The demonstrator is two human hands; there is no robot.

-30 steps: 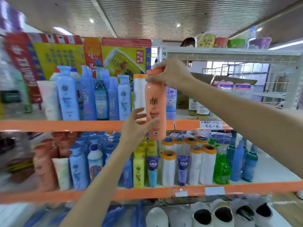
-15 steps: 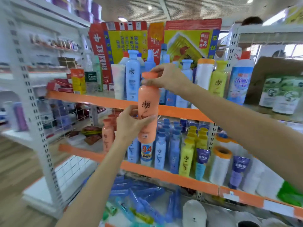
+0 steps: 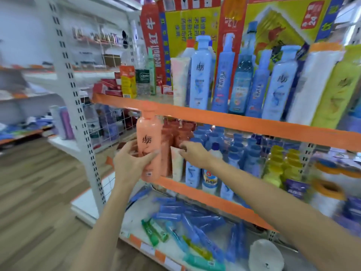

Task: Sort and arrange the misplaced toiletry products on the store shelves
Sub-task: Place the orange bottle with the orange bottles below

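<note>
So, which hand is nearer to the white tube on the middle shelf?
Right. The right hand reaches the top of the white tube; the left hand grips the orange bottle to the tube's left.

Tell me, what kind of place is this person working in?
Most likely a small shop's toiletries aisle. Orange-edged shelves hold rows of blue bottles, toothpaste tubes lie on the bottom shelf, and the left hand holds an orange bottle beside matching ones.

Tight squeeze on the middle shelf (image 3: 197,189): orange bottles (image 3: 176,133) and a white tube (image 3: 176,163) pack the left end, blue bottles (image 3: 230,151) crowd alongside (open aisle floor (image 3: 39,182) left).
</note>
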